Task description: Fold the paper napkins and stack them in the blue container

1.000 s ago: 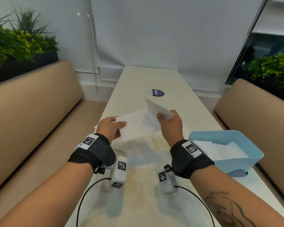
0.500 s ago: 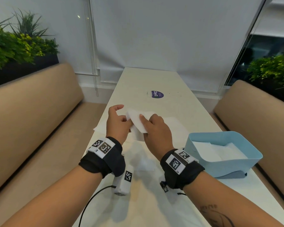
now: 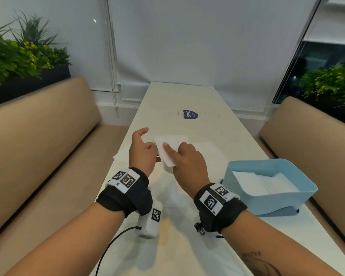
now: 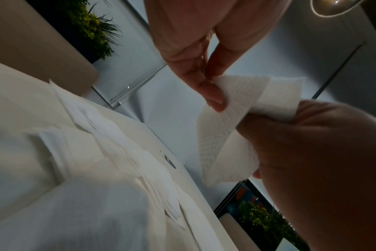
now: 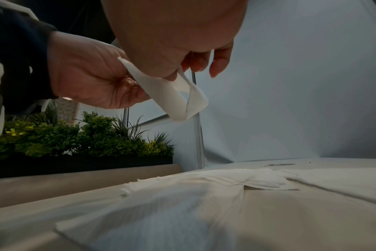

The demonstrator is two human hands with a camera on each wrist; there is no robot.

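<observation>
Just left of the blue container [image 3: 267, 198], 1 folded napkin [image 3: 167, 148] hangs over the table [image 3: 187, 96]. The left hand [image 3: 142, 151] and right hand [image 3: 187, 162] each pinch an edge.

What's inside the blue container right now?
White napkins lie in the blue container, overlapping and covering its floor. The near wall and the top sheets hide whatever is below, so the count cannot be told.

Head view down along table [image 3: 187, 96], wrist views close, low, upturned, both sharing napkin [image 4: 247, 101]
</observation>
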